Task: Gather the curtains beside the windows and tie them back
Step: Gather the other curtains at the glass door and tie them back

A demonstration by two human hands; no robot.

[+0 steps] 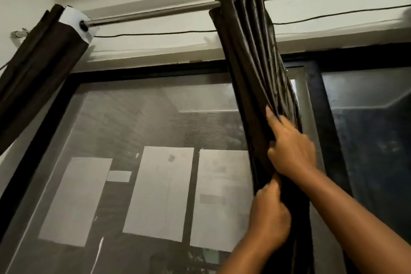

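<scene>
Hanging from the metal rod (pixel 155 11) above the window (pixel 138 162), the dark curtain (pixel 251 55) is bunched into tight upright pleats near the middle of the rod, and both of the person's hands are on it below. The right hand (pixel 291 149) is the upper one: its grip is clenched on the gathered folds, the fingers (pixel 272 115) pushed in among the pleats and the knuckles facing the camera. The left hand (pixel 270 216) sits just beneath it, touching or nearly touching the right wrist, and its grip is also clenched around the bundle, squeezing the cloth into a narrow column that drops out of view at the bottom edge.

A second dark curtain (pixel 37 69) hangs at the left end of the rod, well apart from the first, with a pale lining patch (pixel 75 22) showing around the eyelet where the rod passes through. It slants down to the left edge of the view.

A thin black wire (pixel 155 34) runs along the wall just below the rod. Between the two curtains the window is covered by a grey mesh screen, and pale rectangles show through it. To the right of the gathered curtain, a dark pane (pixel 367 131) sits in a black frame.
</scene>
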